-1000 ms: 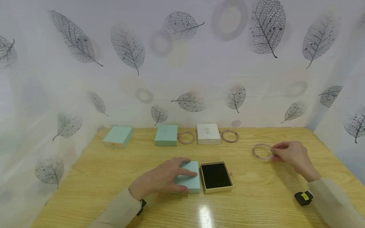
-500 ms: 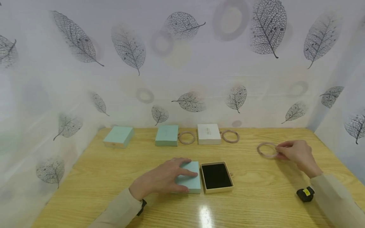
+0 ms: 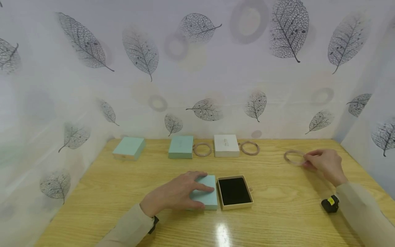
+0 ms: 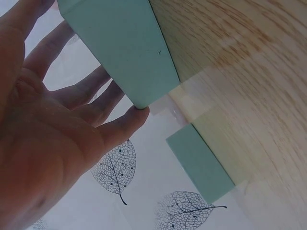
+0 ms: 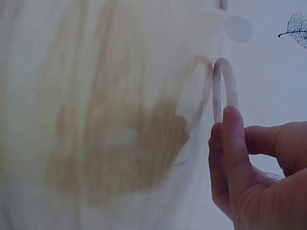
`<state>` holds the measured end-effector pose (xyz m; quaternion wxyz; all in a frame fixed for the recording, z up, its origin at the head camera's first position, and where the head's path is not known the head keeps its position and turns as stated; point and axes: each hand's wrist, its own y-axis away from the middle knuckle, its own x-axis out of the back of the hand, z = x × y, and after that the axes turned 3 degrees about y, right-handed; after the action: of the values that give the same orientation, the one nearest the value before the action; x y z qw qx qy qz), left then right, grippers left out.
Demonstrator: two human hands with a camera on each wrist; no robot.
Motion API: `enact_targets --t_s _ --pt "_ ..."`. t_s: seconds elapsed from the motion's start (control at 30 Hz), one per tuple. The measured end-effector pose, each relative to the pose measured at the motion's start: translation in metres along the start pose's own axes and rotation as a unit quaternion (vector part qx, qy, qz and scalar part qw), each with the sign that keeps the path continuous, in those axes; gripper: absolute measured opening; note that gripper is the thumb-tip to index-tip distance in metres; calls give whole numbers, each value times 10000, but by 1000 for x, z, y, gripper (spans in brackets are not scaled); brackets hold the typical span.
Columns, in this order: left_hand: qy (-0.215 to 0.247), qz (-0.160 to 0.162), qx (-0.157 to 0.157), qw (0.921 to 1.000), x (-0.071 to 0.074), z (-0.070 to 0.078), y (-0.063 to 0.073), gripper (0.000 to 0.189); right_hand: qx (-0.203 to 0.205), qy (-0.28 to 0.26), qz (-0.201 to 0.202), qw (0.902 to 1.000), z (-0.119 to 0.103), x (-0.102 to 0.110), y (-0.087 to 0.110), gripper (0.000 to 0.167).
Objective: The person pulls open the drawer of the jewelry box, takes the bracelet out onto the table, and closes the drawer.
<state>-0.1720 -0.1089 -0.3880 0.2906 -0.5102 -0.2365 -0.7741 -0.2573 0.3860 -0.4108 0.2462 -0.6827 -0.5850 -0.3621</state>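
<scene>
Observed a wood-grain counter (image 3: pixel 277 223) across the lower half of the head view, a left hand (image 3: pixel 177 192) at lower centre with fingers spread on a pale blue box (image 3: pixel 208 198), and a right hand (image 3: pixel 325 165) at the right, thumb and fingers pinching. Noted next a black-lined tray (image 3: pixel 237 207) just right of the pale blue box, with two mint boxes (image 3: pixel 181 146) and a white box (image 3: pixel 226 145) higher, left to centre. Recorded last a pale bangle (image 5: pixel 232 88) in that pinch, mid-right of frame.

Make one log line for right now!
left hand: rests on nearest blue-green box | right hand: pinches bangle | open box: no bangle inside
</scene>
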Motion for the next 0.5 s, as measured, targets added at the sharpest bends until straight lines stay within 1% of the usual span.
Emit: enact_targets --t_s 0.07,0.27,0.5 --pt "-7 -17 -11 10000 1 -3 -1 51 -120 -78 77 9999 1 -1 -4 53" --pt "-64 -31 -104 9999 4 -11 -4 52 -439 -170 117 9988 3 0 -12 55" --pt "-83 -71 -151 9998 8 -20 -8 52 -749 -406 218 9961 -3 -2 -18 56"
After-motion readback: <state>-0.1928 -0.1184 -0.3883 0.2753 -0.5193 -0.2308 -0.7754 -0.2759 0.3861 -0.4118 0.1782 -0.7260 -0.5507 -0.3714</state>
